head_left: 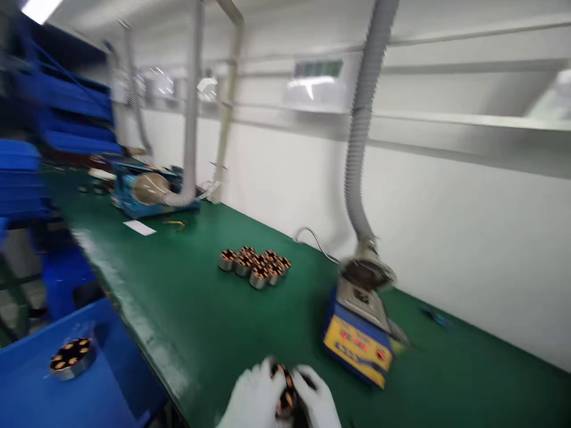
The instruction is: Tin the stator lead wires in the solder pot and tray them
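Observation:
At the bottom of the head view, my left hand (253, 397) and my right hand (319, 397), both in white gloves, close around a motor stator (286, 399) with copper windings and dark gaps. Motion blur softens the fingers, and part of the stator is hidden by them. Farther up the green bench stands a cluster of several similar stators (259, 276) with silvery sides. Another stator (72, 358) sits in the blue bin (111, 371) at lower left, partly wrapped in clear plastic.
A blue and yellow soldering unit (357, 348) stands right of my hands, under a grey extraction hose (357, 148). A second hose hangs by a blue machine (134, 196) farther back. A white paper (140, 227) lies on the green bench (200, 333). Small blue pliers (433, 316) rest near the wall.

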The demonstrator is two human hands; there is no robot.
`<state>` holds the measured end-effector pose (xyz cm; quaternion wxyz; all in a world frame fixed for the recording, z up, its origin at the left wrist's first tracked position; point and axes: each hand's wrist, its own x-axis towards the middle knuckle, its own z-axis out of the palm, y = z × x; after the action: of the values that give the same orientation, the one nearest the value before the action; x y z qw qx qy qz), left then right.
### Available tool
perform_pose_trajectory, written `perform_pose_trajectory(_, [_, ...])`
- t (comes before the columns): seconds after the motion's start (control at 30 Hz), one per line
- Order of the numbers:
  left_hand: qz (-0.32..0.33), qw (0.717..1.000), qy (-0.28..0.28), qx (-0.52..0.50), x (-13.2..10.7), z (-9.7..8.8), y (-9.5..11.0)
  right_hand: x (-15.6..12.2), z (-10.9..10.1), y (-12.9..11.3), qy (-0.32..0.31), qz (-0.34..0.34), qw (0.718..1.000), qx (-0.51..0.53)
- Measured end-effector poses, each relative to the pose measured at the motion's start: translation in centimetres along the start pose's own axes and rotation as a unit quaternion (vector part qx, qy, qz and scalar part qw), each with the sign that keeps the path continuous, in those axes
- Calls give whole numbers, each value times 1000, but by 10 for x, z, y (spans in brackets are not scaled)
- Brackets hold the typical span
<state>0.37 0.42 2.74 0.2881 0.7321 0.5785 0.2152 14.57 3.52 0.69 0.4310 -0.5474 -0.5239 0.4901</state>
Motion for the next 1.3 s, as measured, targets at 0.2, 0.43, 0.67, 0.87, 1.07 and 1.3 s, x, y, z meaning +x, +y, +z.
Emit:
perform_pose_trajectory(0.2, [36, 964, -123, -232, -2, -3, 15, -28, -8, -12, 87, -41, 983, 160])
perform_pose_trajectory(0.43, [-134, 726, -244, -629, -46, 9, 16, -54, -47, -42, 126, -166, 848, 486])
perform_pose_trajectory(0.67, [-66, 801, -267, -532, -34, -12, 40, -88, -48, -16, 88, 0, 908, 410])
perform_pose_trajectory(0.87, [78, 906, -293, -295, -7, -15, 35, -90, -21, -19, -152, 33, 930, 334])
perform_pose_trajectory(1.07, [72, 952, -173, -244, -23, -9, 25, -87, -42, -6, 53, 43, 962, 265])
perform_pose_trajectory(1.3, [324, 936, 97, 95, -33, 2, 37, -93, -32, -34, 118, 64, 966, 222])
